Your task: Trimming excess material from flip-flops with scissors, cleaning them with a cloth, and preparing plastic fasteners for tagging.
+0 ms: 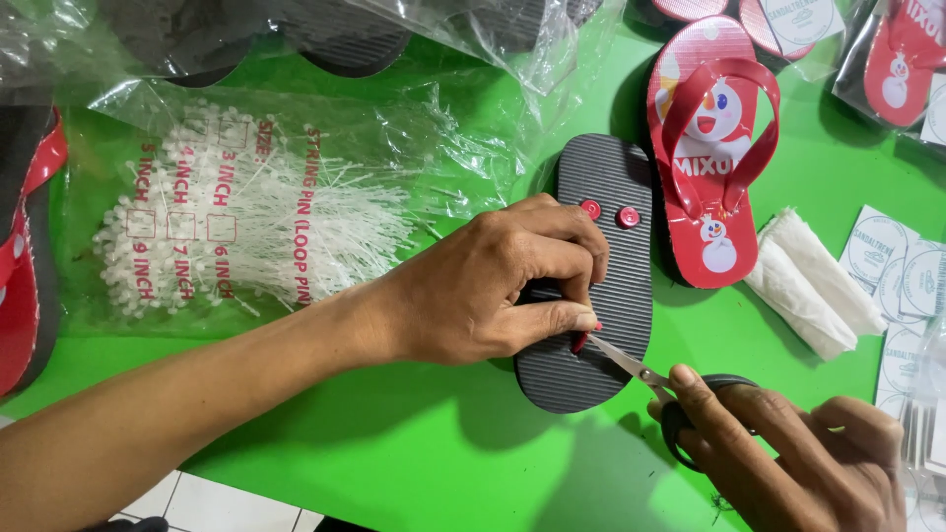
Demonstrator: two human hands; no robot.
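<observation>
A flip-flop [611, 296] lies sole up on the green table [414, 443], black and ribbed, with two red strap plugs near its top. My left hand [493, 286] presses on it, thumb and fingers pinching a red strap tip at its lower middle. In my right hand [798, 463] are black-handled scissors [641, 371], blades pointing up-left at that red tip. A matching red flip-flop [705, 148] with a cartoon snowman print lies face up just right of the black sole.
A clear bag of white plastic loop pins [246, 227] sits at left. More red and black flip-flops in plastic lie along the top and left edges. Folded white tissue [813, 281] and round-printed paper tags [902, 286] are at right.
</observation>
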